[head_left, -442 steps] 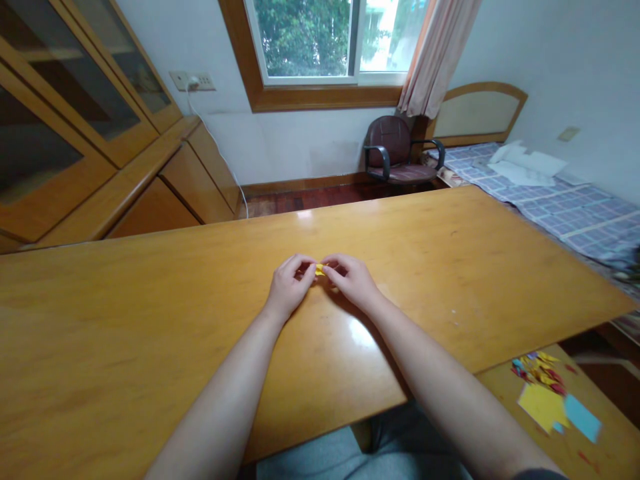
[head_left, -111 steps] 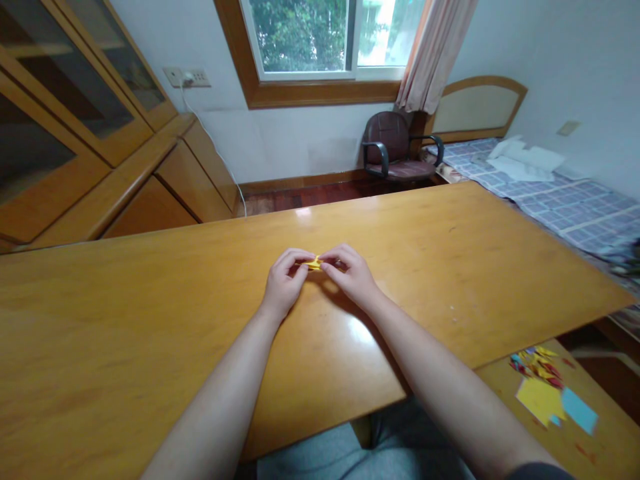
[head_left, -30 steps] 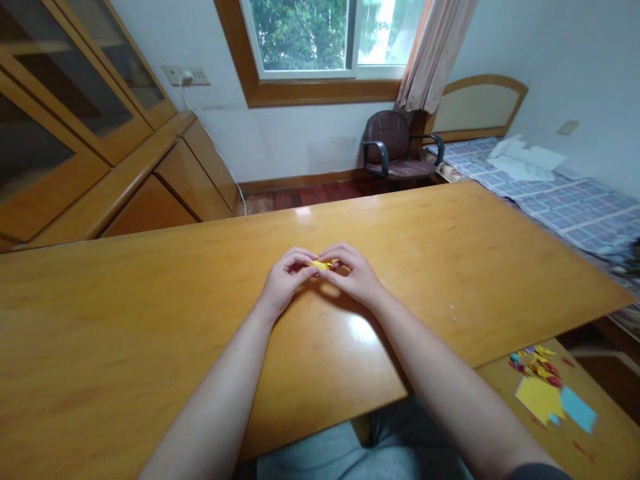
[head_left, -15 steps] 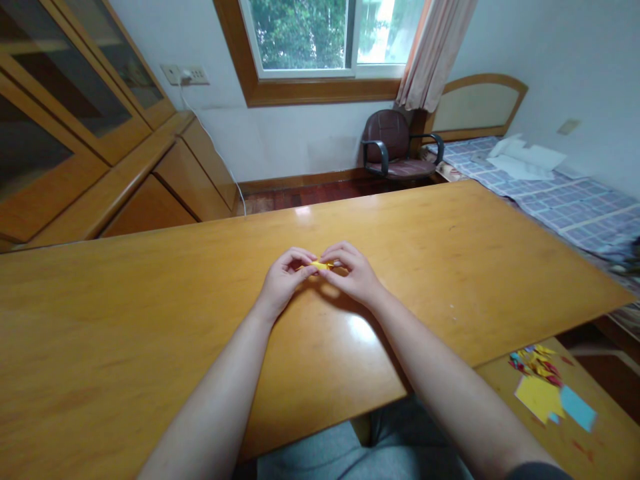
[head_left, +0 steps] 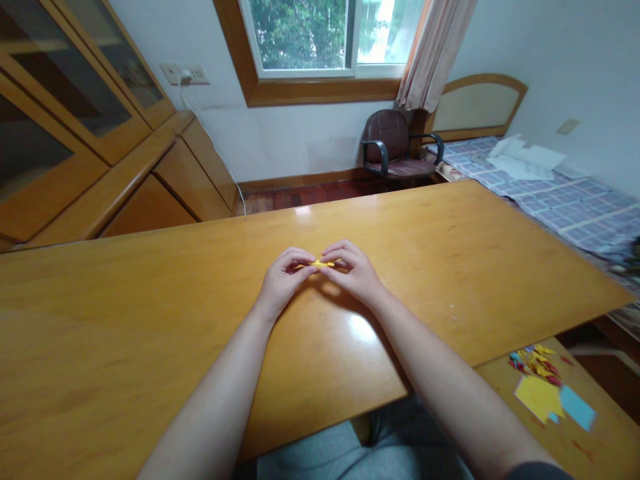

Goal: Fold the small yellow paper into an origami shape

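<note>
A small piece of folded yellow paper (head_left: pixel 323 264) is pinched between my two hands, just above the middle of the wooden table (head_left: pixel 150 320). From the left, my left hand (head_left: pixel 286 277) grips one end with thumb and fingertips. On the other side my right hand (head_left: pixel 354 270) holds the opposite end the same way, thumb below and fingers above. Fingertips cover part of the paper, so its exact folded shape cannot be made out.
At lower right, a lower surface (head_left: pixel 505 387) bears several small folded colored papers (head_left: pixel 539 363), yellow sheets (head_left: pixel 540 399) and a blue sheet (head_left: pixel 579 408). Beyond the table are a brown armchair (head_left: pixel 393 143), a bed (head_left: pixel 555 200) and, at left, a cabinet (head_left: pixel 170 180).
Both hands stay in place on the yellow paper. The right fingers have shifted very slightly, and the paper between the fingertips looks a little flatter.
</note>
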The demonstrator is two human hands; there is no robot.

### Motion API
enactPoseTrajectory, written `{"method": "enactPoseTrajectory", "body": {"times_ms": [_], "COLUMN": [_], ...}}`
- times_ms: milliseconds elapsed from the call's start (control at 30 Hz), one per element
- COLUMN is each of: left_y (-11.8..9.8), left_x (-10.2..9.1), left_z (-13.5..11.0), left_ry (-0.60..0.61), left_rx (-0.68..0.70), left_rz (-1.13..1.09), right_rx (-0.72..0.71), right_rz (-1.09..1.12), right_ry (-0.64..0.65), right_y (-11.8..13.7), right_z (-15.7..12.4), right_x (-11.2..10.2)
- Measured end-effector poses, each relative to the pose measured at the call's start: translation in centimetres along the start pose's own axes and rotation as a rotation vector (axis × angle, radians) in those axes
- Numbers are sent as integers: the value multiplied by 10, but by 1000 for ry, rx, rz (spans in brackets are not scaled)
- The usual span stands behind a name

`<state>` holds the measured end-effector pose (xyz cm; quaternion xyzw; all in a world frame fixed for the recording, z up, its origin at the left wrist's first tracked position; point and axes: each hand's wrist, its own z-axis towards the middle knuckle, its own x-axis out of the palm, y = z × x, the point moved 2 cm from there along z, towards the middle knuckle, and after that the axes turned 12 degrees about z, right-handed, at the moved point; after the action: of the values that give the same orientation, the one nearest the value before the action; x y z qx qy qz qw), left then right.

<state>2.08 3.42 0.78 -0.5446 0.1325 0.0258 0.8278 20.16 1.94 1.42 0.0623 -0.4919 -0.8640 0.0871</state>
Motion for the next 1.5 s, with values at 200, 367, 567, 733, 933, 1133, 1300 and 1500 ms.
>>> {"method": "enactPoseTrajectory", "body": {"times_ms": [200,367,567,733,933,1133,1300,1500], "left_y": [-5,-5,-4,-4,-7,-11,-11,-13], "left_x": [-1,-2,-3,-2,-4,-5,-4,-2], "left_z": [-1,-2,-2,-2,-2,-2,-3,-3], "left_ry": [9,27,13,6,-34,-20,-1,3], "left_rx": [34,79,44,36,119,248,328,326], "left_rz": [78,152,136,152,318,505,571,563], "right_rx": [10,24,77,109,133,267,343,323], "right_rz": [-18,-31,49,117,11,138,262,221], "right_ry": [2,-1,36,37,-75,-148,-133,-182], "right_y": [-3,-2,-3,-4,-4,-19,-28,-27], "right_z": [1,2,2,2,4,3,2,4], "right_x": [-1,-2,-3,-6,-10,-6,-3,-5]}}
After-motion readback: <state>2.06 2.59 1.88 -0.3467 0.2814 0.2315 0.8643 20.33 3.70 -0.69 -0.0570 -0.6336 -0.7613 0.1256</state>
